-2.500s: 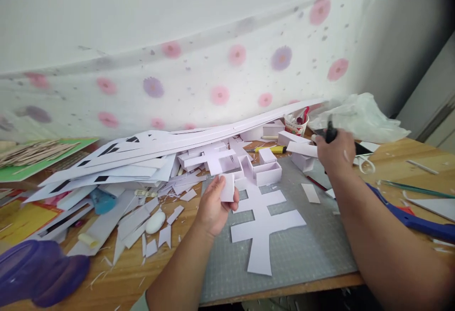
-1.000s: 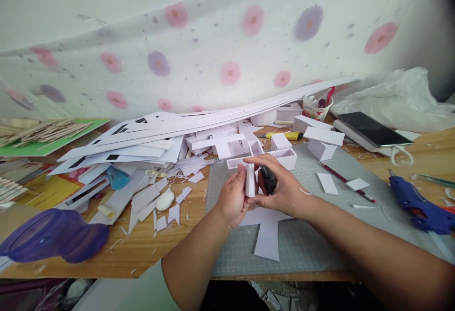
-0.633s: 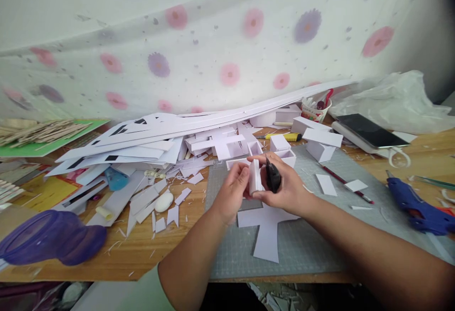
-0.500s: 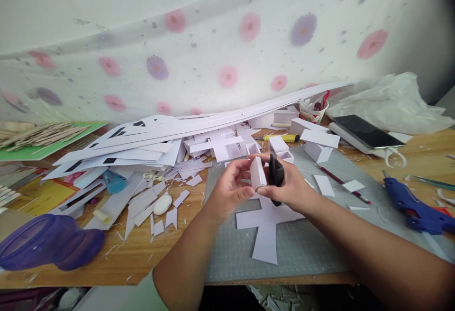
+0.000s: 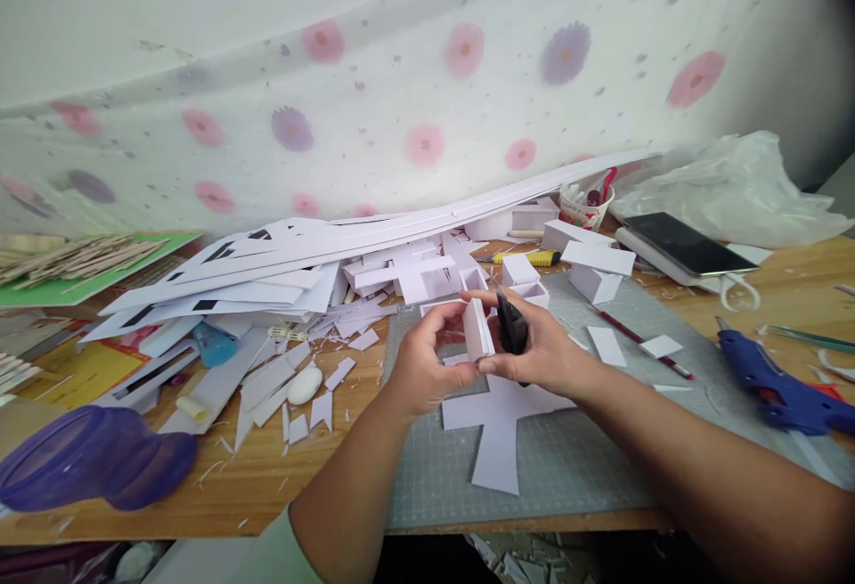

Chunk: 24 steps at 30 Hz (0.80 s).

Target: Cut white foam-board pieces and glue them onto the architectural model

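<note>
A small stack of white foam-board pieces [image 5: 477, 330] is upright between my hands above the cutting mat [image 5: 427, 468]. My left hand [image 5: 427, 352] is closed on it, fingers behind and thumb at its lower edge. My right hand [image 5: 544, 344] is closed around a black tool [image 5: 512, 324] that looks like a utility knife, its lower part hidden by the fingers. The right thumb and fingertips also touch the stack's right side. Below the hands lies a white cross-shaped board cutout [image 5: 498, 450], partly covered by my right hand.
Board scraps and a purple container [image 5: 100, 459] lie on the left. Behind are stacked white sheets [image 5: 267, 268], a yellow utility knife [image 5: 534, 258] and small white boxes [image 5: 594, 281]. On the right are a pencil [image 5: 645, 344], a blue glue gun [image 5: 768, 379] and a phone [image 5: 695, 244].
The stack has turned slightly, showing more of its layered edge. The black tool tilts more, its top leaning left. Both hands stay nearly in place.
</note>
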Motion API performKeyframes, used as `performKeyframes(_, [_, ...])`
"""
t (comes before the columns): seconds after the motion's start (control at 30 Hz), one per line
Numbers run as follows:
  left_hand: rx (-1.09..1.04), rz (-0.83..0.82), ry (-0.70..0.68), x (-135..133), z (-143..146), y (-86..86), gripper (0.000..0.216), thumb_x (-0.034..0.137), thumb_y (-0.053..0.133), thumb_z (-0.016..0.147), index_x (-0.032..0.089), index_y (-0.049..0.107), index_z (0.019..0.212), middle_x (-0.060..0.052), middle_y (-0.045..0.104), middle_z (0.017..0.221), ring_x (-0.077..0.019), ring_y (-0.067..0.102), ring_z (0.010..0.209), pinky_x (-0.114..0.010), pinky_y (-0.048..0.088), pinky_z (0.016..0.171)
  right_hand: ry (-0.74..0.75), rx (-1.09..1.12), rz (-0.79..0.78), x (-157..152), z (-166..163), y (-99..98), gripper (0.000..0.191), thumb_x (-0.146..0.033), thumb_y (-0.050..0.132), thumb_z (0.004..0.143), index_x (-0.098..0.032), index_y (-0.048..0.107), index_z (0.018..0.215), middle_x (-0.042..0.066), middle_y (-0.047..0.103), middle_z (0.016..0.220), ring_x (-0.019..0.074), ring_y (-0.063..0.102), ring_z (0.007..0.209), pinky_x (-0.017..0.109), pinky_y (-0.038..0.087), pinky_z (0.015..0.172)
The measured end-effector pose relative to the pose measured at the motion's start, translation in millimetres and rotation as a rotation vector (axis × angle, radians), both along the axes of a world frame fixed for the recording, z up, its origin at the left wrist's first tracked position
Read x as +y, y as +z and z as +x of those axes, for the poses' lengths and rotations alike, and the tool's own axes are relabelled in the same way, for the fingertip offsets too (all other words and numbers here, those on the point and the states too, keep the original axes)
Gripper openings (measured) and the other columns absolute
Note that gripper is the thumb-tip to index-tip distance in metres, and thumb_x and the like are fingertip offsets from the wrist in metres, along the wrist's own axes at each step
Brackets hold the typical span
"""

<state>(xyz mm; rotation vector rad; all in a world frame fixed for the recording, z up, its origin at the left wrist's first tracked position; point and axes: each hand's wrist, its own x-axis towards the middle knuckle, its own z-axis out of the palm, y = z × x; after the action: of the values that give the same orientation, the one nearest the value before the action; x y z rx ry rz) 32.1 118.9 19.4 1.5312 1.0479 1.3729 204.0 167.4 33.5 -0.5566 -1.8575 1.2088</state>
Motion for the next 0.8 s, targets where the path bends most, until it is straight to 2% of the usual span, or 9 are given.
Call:
performKeyframes(0.13, [0.042,0.021,-0.015,2.3,-2.7,-1.7,0.064,0.028,0.085,0.059,0.018,0.057,0.116,-0.010,0.067,0.112,-0.0241,0.063,0.101,-0.036,0.050,0.089,0.066,0.022,-0.085,0.0,1.2,-3.1,0.072,-0.040,0.082,0.061,-0.018,0.054,0.124,-0.003,0.048,0.072,0.0131,0.047,0.062,0.027,0.041,0.056])
performKeyframes(0.37, [0.231,0.114,0.058,0.0,-4.5,-3.6,0.062,0.031,0.080,0.065,0.019,0.053,0.120,-0.011,0.062,0.120,-0.0256,0.060,0.107,-0.041,0.049,0.093,0.057,0.013,-0.041,2.9,2.2,-4.1,0.067,-0.044,0.082,0.062,-0.016,0.056,0.117,-0.006,0.044,0.064,0.0108,0.042,0.054,0.025,0.037,0.051])
performKeyframes(0.57, [0.355,0.183,0.105,-1.5,-3.6,-0.8,0.065,0.029,0.079,0.066,0.021,0.052,0.125,-0.010,0.061,0.124,-0.0271,0.059,0.112,-0.041,0.048,0.096,0.013,-0.023,-0.003,3.3,2.0,-1.9,0.068,-0.043,0.083,0.060,-0.015,0.059,0.116,-0.005,0.045,0.065,0.0107,0.043,0.055,0.025,0.036,0.049])
performKeyframes(0.8, [0.263,0.102,0.125,-1.7,-5.2,1.8,0.064,0.038,0.084,0.062,0.019,0.058,0.117,-0.010,0.067,0.115,-0.0268,0.063,0.106,-0.042,0.049,0.096,0.064,0.020,-0.118,8.5,5.3,-4.9,0.073,-0.037,0.083,0.062,-0.019,0.056,0.127,-0.003,0.052,0.077,0.0087,0.043,0.056,0.024,0.036,0.051])
